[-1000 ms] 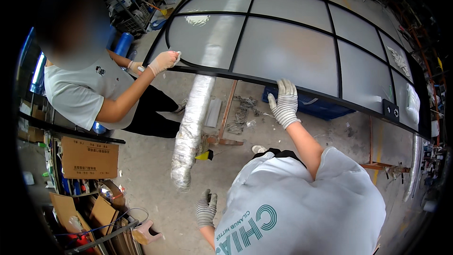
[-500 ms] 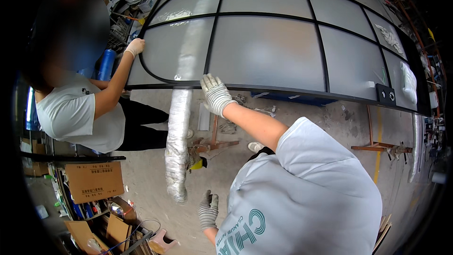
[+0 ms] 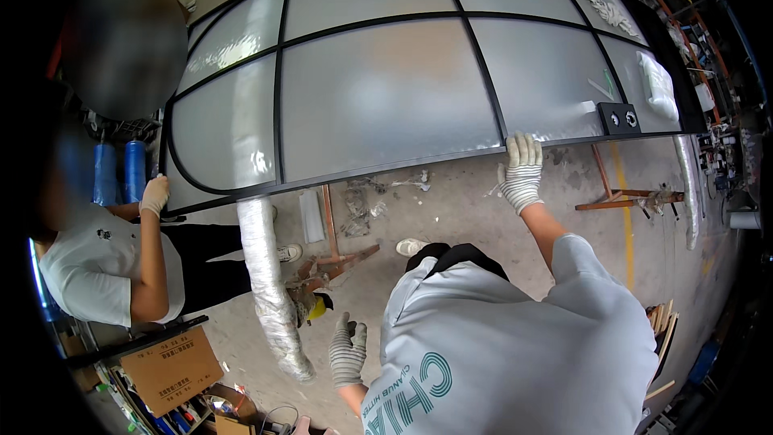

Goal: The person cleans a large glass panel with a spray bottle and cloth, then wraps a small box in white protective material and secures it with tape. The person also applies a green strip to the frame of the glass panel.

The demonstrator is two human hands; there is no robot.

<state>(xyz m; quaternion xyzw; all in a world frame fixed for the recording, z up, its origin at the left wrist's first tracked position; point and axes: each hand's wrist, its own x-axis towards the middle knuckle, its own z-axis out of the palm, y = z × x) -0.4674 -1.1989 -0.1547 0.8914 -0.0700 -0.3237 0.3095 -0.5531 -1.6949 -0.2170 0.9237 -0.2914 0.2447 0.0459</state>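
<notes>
A large glazed panel [image 3: 386, 97] lies flat at working height, with frosted panes and black bars. Over its near edge rest the fingers of my right hand [image 3: 522, 171], in a striped white glove, beside where a dividing bar meets the frame. Its thumb shows apart from the fingers, and I see nothing held. Low in front of my body hangs my left hand [image 3: 349, 352], also gloved, open and clear of the panel. A co-worker's gloved hand [image 3: 155, 195] is at the panel's near left corner.
A wrapped support tube [image 3: 270, 298] runs under the panel's left side toward me. Brown trestle legs [image 3: 330, 225] stand below. A black lock plate [image 3: 618, 119] and a clear plastic packet [image 3: 659, 86] are at the right end. A cardboard box [image 3: 173, 369] sits lower left.
My right hand has shifted right along the near edge, from beside the rounded corner bar to a further divider. The view has moved right. The co-worker's hand is now at the near corner.
</notes>
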